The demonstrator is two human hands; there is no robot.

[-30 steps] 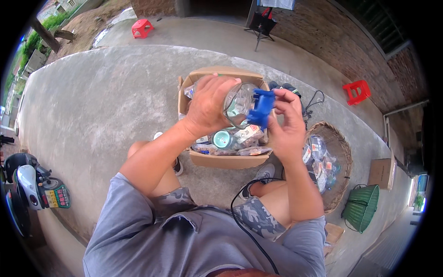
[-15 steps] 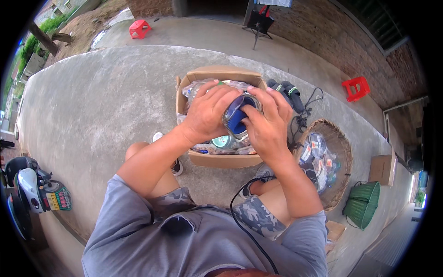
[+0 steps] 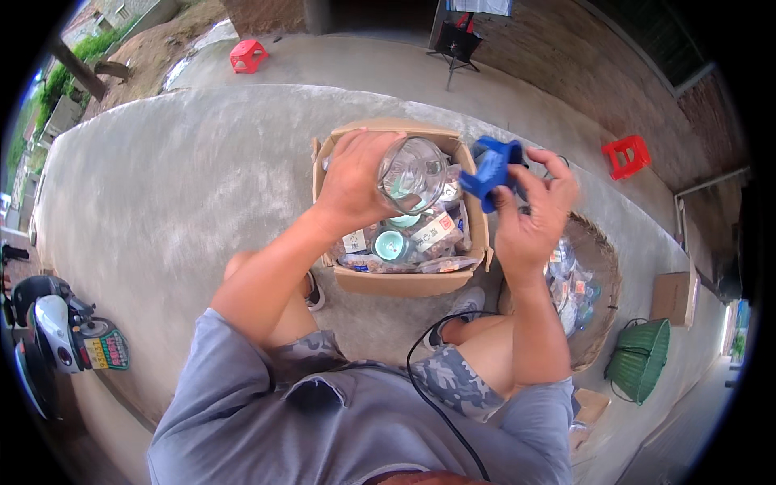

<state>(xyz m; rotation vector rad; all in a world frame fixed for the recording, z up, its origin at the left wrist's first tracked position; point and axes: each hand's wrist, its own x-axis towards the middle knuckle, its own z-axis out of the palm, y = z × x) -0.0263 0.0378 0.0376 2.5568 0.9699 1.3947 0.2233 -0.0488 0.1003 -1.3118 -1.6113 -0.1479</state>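
Note:
Above a cardboard box [image 3: 398,283], my left hand [image 3: 354,179] is wrapped round a clear glass jar [image 3: 414,171], tilted with its round rim facing me. To the right, my right hand [image 3: 540,208] pinches a bright blue, folded piece [image 3: 490,172] between thumb and fingers, apart from the jar. Whether that piece is cloth or soft plastic I cannot tell. Inside the box lie several clear packets [image 3: 437,233] with pale labels, and a teal round cup or lid [image 3: 391,246] sits among them.
Right of the box stands a round woven basket [image 3: 612,303] holding clear packets. Farther right are a green basket [image 3: 638,360] and a carton [image 3: 672,297]. Red stools [image 3: 626,157] stand on the concrete, and a scooter [image 3: 56,335] is at far left. A black cord crosses my lap.
The blue piece has come out of the jar in my right hand, which has moved right. My left hand keeps the jar, and more of the box's contents shows.

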